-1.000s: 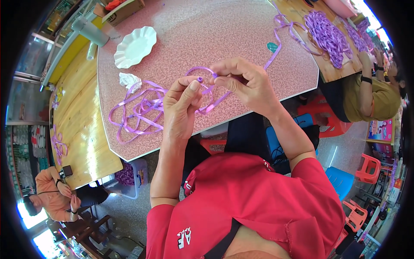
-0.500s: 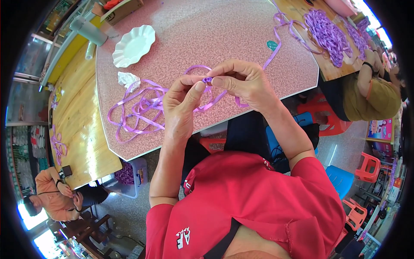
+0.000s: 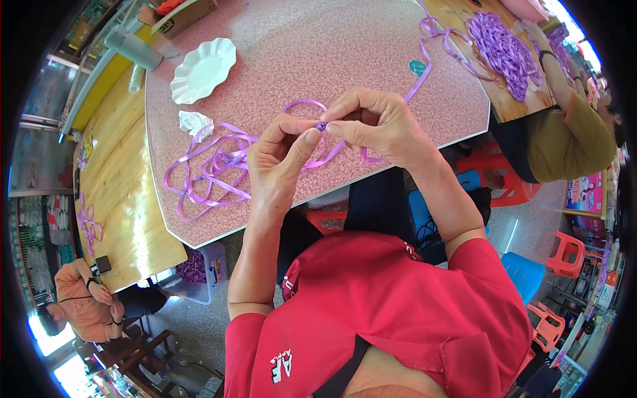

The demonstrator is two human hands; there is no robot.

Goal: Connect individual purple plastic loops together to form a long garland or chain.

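Purple ribbon (image 3: 229, 159), speckled pink tabletop (image 3: 318, 60)

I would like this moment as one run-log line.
left hand: pinches purple ribbon | right hand: pinches same ribbon | pink table: ribbon loops, white scalloped plate, crumpled white paper

There is one pink bench (image 3: 318, 60). On it are one white plate (image 3: 204, 71), one crumpled white paper (image 3: 195, 124), one round green spot (image 3: 417, 67) and one purple ribbon tangle (image 3: 230, 159). Over it — one left hand (image 3: 277, 151), one right hand (image 3: 383, 129). One wooden bench (image 3: 123, 174) is left of it — one right.
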